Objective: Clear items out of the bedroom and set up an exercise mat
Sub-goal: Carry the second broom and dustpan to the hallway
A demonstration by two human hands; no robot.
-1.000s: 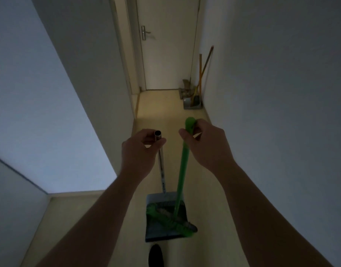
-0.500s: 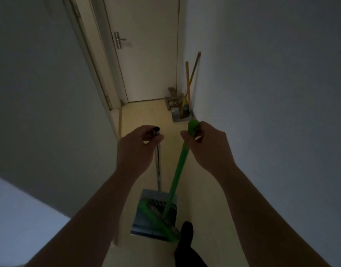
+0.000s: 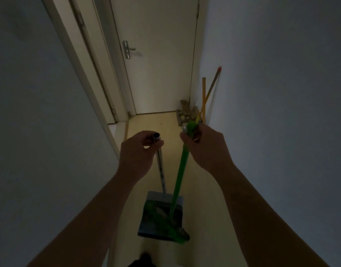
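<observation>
Head view
Landmark: the closed white door at the far end of a narrow, dim hallway; its metal lever handle sits on its left side.
Left hand: well short of the door, about level with its left half; fingers curled tight around the top of the dustpan's metal pole, whose open tube end shows above the thumb.
Right hand: just beside the left hand, below the door's right edge; fingers wrapped closed around the top of the green broom handle.
Dustpan: dark, low in the frame and nearest the camera, far from the door, hanging from the metal pole.
Broom head: green bristles lying inside the pan and jutting past its right lower corner.
Leaning sticks: a yellow and a red-tipped one against the right wall, just right of the door's foot.
Clutter: a small brownish pile on the floor at the door's right corner; too dim to identify.
Side doorframe: pale, left of the door.
Floor: pale yellow.
</observation>
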